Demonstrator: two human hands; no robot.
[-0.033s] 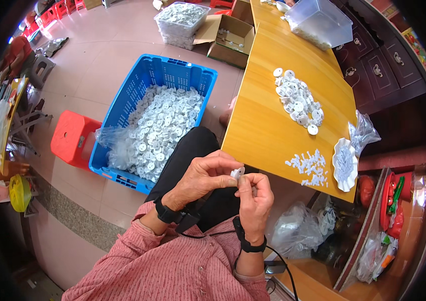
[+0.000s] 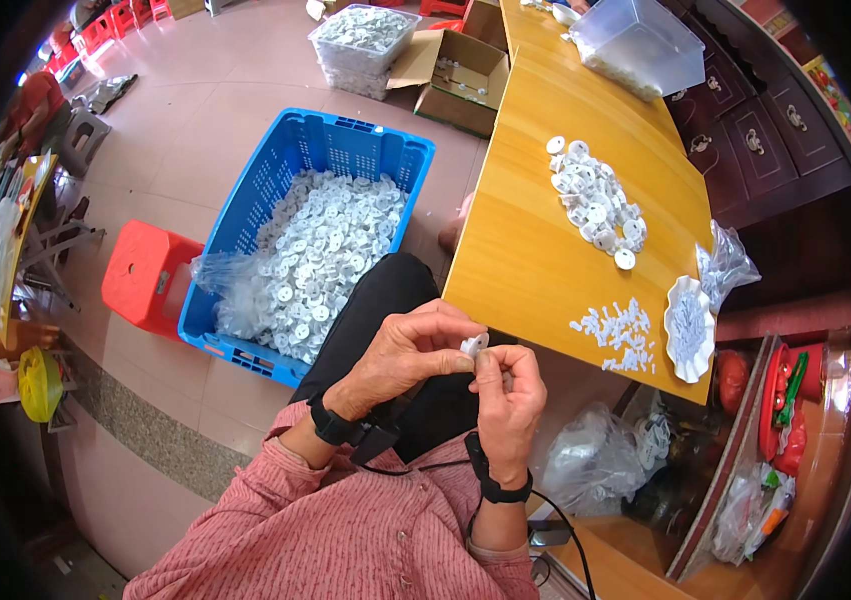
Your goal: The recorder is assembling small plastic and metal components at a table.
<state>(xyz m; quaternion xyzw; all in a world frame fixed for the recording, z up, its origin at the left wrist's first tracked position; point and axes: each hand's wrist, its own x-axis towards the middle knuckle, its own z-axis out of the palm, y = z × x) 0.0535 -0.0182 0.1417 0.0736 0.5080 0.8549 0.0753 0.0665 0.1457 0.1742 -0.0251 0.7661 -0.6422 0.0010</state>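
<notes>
Between the thumb and forefinger of my left hand [image 2: 400, 355] is a small round white plastic piece [image 2: 475, 345], held above my lap near the table's front corner. My right hand [image 2: 508, 400] is closed in a pinch at the right edge of that piece, its thumb tip against it. Whatever the right fingers hold is hidden. On the wooden table [image 2: 505, 220] lies a heap of similar round white pieces [image 2: 595, 200]. Nearer to me is a scatter of small pale slender parts [image 2: 617, 335], with more of them in a white scalloped dish [image 2: 680, 365].
A blue crate [image 2: 200, 305] full of round white pieces stands on the floor to my left, beside a red stool [image 2: 145, 280]. Beyond are a filled clear tub [image 2: 355, 55] and a cardboard box [image 2: 460, 95]. A clear bin [image 2: 650, 45] lies tilted on the table's far end.
</notes>
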